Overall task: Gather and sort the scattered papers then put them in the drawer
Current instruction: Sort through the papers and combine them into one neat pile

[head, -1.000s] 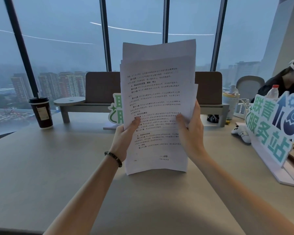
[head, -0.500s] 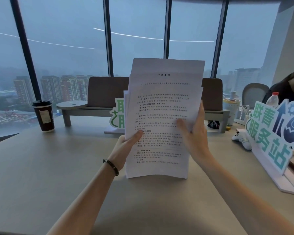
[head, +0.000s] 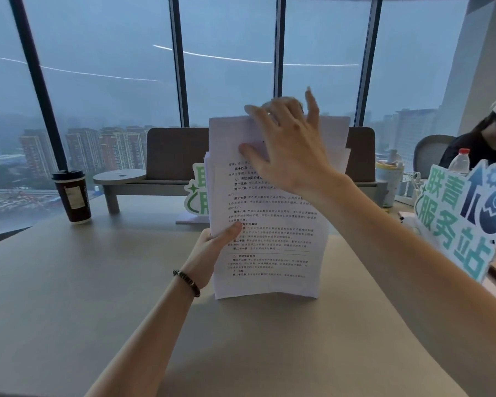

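While the left hand [head: 212, 247] grips the papers [head: 269, 230] at their left edge, thumb on the front sheet, the stack stands upright with its bottom edge on the desk [head: 98, 282]. At the top of the stack, the right hand [head: 287, 144] lies with fingers spread; its fingertips seem to hook over the top edge, though blur hides whether they pinch a sheet. A cup [head: 72, 196] stands far left.

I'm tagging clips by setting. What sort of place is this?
Likely a high-rise office: a desk by tall windows over city towers, with a coffee cup, a desk sign and printed papers.
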Available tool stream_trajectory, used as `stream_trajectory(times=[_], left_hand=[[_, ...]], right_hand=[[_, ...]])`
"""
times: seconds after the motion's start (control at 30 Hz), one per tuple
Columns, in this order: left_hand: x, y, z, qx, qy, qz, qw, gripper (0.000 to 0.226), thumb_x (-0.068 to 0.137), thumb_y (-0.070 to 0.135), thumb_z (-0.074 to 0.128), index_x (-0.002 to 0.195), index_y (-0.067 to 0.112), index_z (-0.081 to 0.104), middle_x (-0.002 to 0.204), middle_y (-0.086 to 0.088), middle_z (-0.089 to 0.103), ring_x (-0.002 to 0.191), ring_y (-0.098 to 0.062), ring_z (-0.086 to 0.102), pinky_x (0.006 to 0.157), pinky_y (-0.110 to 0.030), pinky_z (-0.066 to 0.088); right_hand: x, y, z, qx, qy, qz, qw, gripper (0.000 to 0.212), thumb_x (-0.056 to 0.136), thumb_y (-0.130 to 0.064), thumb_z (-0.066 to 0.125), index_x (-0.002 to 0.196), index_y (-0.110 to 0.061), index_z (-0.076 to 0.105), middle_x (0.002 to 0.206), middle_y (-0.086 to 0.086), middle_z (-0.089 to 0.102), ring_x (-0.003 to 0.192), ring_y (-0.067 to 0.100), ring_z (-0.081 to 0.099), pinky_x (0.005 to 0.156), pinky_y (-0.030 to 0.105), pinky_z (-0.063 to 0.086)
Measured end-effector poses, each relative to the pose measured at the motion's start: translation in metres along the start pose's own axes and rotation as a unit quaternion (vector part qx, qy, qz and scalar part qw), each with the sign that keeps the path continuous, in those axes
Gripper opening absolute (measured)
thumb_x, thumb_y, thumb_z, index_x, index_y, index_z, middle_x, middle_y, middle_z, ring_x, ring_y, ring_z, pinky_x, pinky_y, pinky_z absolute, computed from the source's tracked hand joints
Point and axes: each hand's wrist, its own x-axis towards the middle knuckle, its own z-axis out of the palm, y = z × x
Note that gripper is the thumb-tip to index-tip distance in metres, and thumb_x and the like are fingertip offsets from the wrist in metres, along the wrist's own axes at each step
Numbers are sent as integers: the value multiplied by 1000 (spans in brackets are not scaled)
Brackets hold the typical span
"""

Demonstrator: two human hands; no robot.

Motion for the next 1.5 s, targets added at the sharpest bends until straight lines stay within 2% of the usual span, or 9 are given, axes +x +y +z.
stream_trajectory(times=[0.23,0.43,0.57,0.63,0.73,0.8,1.13,1.3,1.5], left_hand=[[2,-4,-1,12,3,6,1000,32,84,32,66,110,13,71,110,-11,74,103,-32,70,93,-53,53],[3,-5,-1,33,14,21,999,19,91,24,63,105,15,73,106,-9,75,99,-29,72,90,-50,56],[3,-6,-2,26,19,18,999,20,93,22,62,107,13,72,108,-11,75,100,-30,71,89,-51,56],[3,-6,-2,24,20,15,999,19,93,22,62,107,13,72,108,-11,75,99,-30,71,88,-51,56],[4,-5,0,18,22,12,1000,16,93,21,62,104,16,73,107,-9,75,98,-29,72,86,-49,57],[4,-5,2,18,21,15,1000,16,93,21,62,104,17,73,106,-8,76,97,-27,73,84,-45,58],[14,-9,6,20,74,44,996,16,89,24,69,103,19,73,105,-5,76,97,-22,73,81,-39,59],[18,-14,5,80,77,34,993,11,88,29,70,95,21,74,96,1,78,90,-16,74,75,-32,60],[25,-1,-4,137,36,33,989,14,92,29,65,101,21,72,99,1,77,90,-16,74,76,-33,60]], right_hand=[[-24,-5,18,35,-89,-37,995,58,98,-52,41,150,-28,31,119,3,60,106,24,57,100,45,43],[-28,-1,23,-10,-105,-26,994,69,95,-60,38,155,-39,11,143,10,45,137,31,38,115,64,13],[-48,16,29,-12,80,122,989,76,91,-66,44,155,-28,26,158,14,25,148,29,21,116,63,0],[-74,27,42,164,146,263,939,85,87,-62,59,154,-22,26,157,10,24,146,24,23,119,51,12],[-114,36,65,549,56,443,707,87,79,-58,72,147,-21,32,142,7,51,123,23,57,103,50,47],[-134,34,77,625,-20,451,637,61,87,-48,67,131,-10,51,116,9,71,98,27,72,86,53,58],[-141,14,82,560,14,434,705,45,89,-41,68,109,-6,46,98,-3,68,85,11,71,71,34,60],[-153,23,84,642,-55,444,623,31,89,-25,71,114,-9,66,104,4,76,91,23,74,77,41,62],[-142,33,82,498,-167,398,752,31,84,-39,75,107,-19,72,101,-2,75,88,15,73,77,35,61]])
